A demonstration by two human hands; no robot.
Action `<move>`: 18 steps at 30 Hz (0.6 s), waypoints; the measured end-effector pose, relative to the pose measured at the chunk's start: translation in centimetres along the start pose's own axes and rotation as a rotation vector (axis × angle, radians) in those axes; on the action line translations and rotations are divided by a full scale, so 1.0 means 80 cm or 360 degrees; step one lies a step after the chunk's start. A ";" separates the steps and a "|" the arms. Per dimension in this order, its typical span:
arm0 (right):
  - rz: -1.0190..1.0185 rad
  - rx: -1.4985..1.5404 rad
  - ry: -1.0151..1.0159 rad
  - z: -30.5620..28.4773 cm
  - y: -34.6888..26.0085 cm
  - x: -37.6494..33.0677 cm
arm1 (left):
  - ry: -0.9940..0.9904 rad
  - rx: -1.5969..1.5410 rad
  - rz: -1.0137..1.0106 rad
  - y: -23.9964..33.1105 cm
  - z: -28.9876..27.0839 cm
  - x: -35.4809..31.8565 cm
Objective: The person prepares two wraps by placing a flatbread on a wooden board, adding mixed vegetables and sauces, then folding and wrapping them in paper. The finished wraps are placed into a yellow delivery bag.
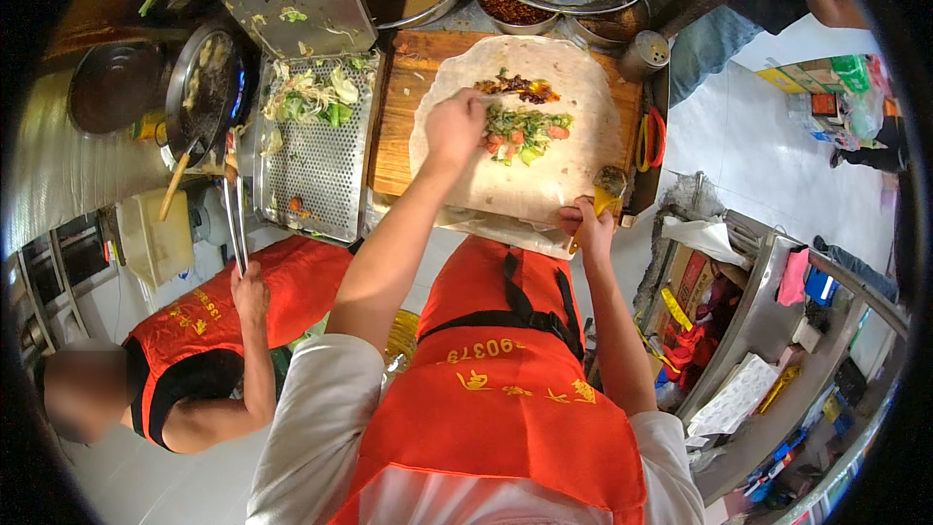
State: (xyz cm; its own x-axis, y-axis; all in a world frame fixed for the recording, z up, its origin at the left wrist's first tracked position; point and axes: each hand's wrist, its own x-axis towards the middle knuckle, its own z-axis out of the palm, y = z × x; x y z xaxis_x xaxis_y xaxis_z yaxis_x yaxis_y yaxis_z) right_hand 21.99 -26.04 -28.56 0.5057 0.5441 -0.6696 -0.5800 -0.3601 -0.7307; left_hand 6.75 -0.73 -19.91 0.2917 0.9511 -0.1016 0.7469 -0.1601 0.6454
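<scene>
A large pale flatbread [554, 170] lies spread on a wooden board [400, 126]. A heap of chopped greens and red pieces [523, 130] and some dark filling [520, 87] sit on its middle. My left hand [455, 126] is closed over the left edge of the greens, fingers pinched on the filling. At the flatbread's near right edge, my right hand [587, 227] grips a yellow-handled brush [604, 191] whose dark head rests on the bread.
A perforated metal tray [311, 180] with shredded cabbage stands left of the board. Another person in a red apron holds metal tongs [236, 224] at its corner. A dark pan [204, 83] sits further left. Bowls of sauce and chili [510, 8] line the back. A cluttered metal shelf [777, 331] is on the right.
</scene>
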 end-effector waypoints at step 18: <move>0.0022 0.0055 -0.0042 0.000 -0.004 -0.005 | -0.0255 -0.0249 -0.0184 -0.032 0.006 0.005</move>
State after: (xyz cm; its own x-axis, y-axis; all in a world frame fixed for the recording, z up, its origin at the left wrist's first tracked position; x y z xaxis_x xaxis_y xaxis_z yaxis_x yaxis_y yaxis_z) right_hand 21.97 -26.19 -28.06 0.4807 0.5595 -0.6753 -0.6088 -0.3413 -0.7161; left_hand 5.23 -0.08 -21.96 0.3098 0.9048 -0.2923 0.6828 0.0022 0.7306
